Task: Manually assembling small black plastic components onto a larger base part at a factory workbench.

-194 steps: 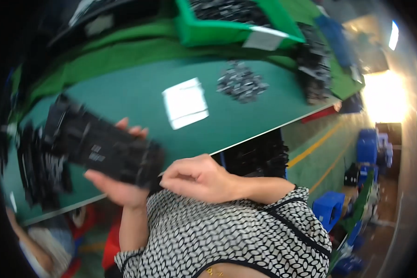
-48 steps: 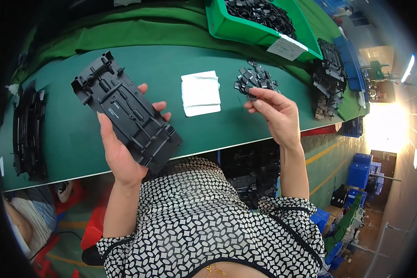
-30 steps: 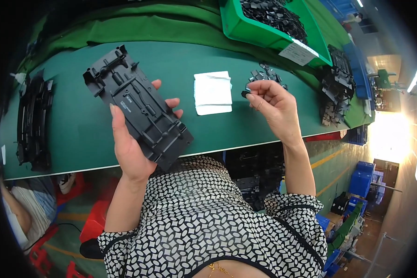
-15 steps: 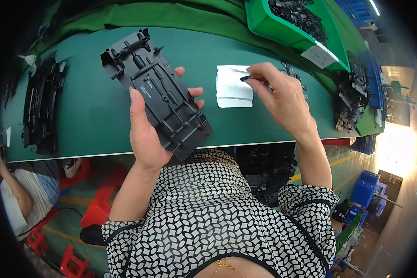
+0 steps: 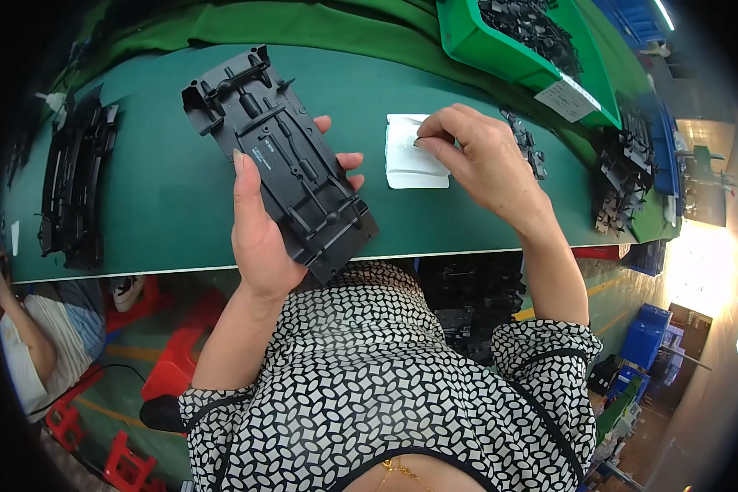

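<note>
My left hand (image 5: 261, 234) grips a long black moulded plastic part (image 5: 279, 156), ribbed side up, and holds it slanted above the green table (image 5: 164, 189). My right hand (image 5: 485, 160) rests over the right edge of a white sheet (image 5: 408, 160) lying on the table, its fingertips pinched together on the sheet's top. Whether something small is between those fingers cannot be told. A few small black pieces (image 5: 526, 146) lie just past the right hand.
A green bin (image 5: 508, 61) of small black parts stands at the far right, with a white label. A stack of black moulded parts (image 5: 74, 184) lies at the left. More black parts (image 5: 623, 176) sit at the right table end. Another person's arm (image 5: 25, 336) shows at lower left.
My right hand has come back from the small black pieces to the white sheet. The left hand has kept hold of the black part, which sits a little closer to me.
</note>
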A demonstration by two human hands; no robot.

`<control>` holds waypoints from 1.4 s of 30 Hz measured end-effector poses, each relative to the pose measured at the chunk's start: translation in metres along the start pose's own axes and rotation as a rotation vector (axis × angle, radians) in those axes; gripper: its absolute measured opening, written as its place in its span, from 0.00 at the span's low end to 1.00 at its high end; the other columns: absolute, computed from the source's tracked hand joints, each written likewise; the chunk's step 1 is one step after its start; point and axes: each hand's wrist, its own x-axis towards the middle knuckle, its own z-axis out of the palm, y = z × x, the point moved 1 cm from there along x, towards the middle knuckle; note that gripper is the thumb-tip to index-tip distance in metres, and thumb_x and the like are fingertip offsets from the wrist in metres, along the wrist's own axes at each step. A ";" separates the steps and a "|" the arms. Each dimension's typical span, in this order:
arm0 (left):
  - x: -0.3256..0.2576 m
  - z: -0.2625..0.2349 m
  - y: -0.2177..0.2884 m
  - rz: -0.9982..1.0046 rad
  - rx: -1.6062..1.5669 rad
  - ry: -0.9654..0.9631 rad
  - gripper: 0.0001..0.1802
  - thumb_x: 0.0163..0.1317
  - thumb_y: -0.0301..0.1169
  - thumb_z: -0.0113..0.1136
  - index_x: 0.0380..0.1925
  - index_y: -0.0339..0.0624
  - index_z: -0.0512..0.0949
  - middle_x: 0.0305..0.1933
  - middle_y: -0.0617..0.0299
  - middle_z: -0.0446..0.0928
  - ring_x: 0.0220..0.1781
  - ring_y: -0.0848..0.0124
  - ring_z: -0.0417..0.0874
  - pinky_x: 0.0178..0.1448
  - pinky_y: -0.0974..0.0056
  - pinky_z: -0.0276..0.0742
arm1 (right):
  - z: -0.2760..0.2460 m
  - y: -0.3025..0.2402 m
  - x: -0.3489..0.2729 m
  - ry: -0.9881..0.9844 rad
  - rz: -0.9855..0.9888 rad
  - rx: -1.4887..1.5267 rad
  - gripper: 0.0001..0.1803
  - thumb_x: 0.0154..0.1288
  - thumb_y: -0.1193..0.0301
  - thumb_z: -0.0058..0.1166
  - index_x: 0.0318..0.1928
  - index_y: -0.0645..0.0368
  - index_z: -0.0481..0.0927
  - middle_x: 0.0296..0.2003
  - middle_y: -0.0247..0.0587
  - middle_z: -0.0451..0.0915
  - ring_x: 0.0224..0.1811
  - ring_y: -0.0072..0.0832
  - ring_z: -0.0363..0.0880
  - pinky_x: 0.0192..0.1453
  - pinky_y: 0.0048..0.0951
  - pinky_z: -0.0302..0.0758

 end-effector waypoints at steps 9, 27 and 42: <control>-0.001 0.001 0.000 -0.043 0.050 0.097 0.41 0.69 0.60 0.27 0.64 0.34 0.56 0.51 0.44 0.74 0.50 0.55 0.79 0.56 0.55 0.77 | 0.003 0.002 -0.001 0.070 0.009 -0.049 0.05 0.61 0.74 0.54 0.35 0.63 0.79 0.31 0.46 0.75 0.33 0.43 0.76 0.38 0.39 0.73; -0.001 -0.001 0.001 -0.022 0.054 0.058 0.39 0.70 0.58 0.28 0.64 0.33 0.56 0.59 0.49 0.68 0.51 0.57 0.78 0.57 0.53 0.77 | 0.003 0.002 -0.004 0.084 0.042 -0.113 0.05 0.58 0.74 0.56 0.33 0.64 0.80 0.29 0.43 0.73 0.33 0.40 0.74 0.38 0.37 0.72; -0.001 -0.002 0.001 -0.045 0.002 0.004 0.39 0.70 0.59 0.28 0.64 0.33 0.57 0.57 0.47 0.70 0.51 0.57 0.78 0.56 0.54 0.77 | 0.010 0.006 -0.004 0.075 0.155 -0.038 0.05 0.58 0.73 0.58 0.32 0.62 0.80 0.28 0.44 0.74 0.30 0.39 0.75 0.35 0.37 0.71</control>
